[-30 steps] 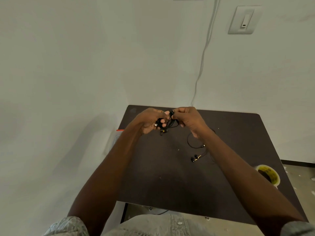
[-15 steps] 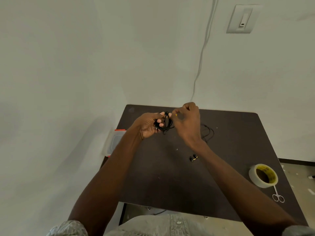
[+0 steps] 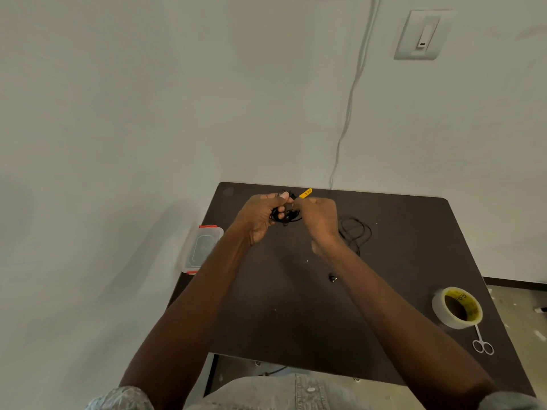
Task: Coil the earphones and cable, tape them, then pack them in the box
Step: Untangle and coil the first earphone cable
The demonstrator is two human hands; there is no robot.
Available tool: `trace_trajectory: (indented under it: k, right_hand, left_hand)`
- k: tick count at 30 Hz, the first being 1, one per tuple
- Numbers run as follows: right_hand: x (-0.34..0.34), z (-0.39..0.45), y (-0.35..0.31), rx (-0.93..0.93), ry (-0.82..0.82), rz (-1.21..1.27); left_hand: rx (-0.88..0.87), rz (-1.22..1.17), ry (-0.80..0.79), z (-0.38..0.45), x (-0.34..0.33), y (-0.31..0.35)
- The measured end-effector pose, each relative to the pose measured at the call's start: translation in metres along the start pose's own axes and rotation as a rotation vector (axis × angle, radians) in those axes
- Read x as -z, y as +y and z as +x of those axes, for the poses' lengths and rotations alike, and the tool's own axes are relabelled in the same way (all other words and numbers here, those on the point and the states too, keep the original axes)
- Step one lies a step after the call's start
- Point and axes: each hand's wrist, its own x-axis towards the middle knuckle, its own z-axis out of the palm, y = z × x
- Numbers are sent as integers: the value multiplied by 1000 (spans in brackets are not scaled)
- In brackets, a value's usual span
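Nearest the camera, at the bottom edge, a pale patterned shirt [image 3: 296,392] shows, and two bare forearms reach forward from it over the dark table [image 3: 296,329]. On the table's near right corner stands a roll of tape [image 3: 457,308] with a yellow core, and a small pair of scissors [image 3: 482,344] lies just beside it on the near side. Further in, an earbud [image 3: 333,277] rests on the tabletop close to the right forearm. Beyond the table's left edge sits a clear box [image 3: 204,250] with red clips. Over the far part of the table the left hand [image 3: 260,217] curls its fingers round a bundle of black cable [image 3: 284,216], and the right hand [image 3: 318,216], fingers curled, pinches the same bundle from the other side, with a yellow tag [image 3: 305,193] sticking up between them. Loose loops of cord [image 3: 355,232] lie behind the right wrist. Farthest off, a white wire [image 3: 352,93] runs down the wall near a wall switch [image 3: 421,35]
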Motion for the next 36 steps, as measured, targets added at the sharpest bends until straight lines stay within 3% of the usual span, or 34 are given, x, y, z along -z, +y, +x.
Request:
trace_trajectory:
  k: [5,9,14,18,22,28,31,33,36]
  right_hand:
    - [21,7,-14,-265,-216,233]
    - [29,13,-15,-343,-387,362]
    - [23,18,-16,-470,-419,477]
    - [25,14,-29,-626,-434,741]
    - [18,8,-29,-612,-483,866]
    - [26,11,-22,-546,-712,459]
    - [34,11,-26,-294,-599,-23]
    - [37,13,-28,-79,-497,-168]
    - [45,20,-28,82,-493,-192]
  left_hand:
    - [-1,-148,-75,1,7,0]
    - [-68,-67,-88,3,11,1]
    - [-320,309,87,0,-7,-2]
    - [-410,314,189,1,-15,-18]
    - [-526,369,280,5,-14,-35]
    - [-572,456,280,3,-9,-31]
    - [-518,470,265,6,-1,-25]
    - [-382,257,185,6,2,-20]
    - [-164,-159,-31,1,6,-10]
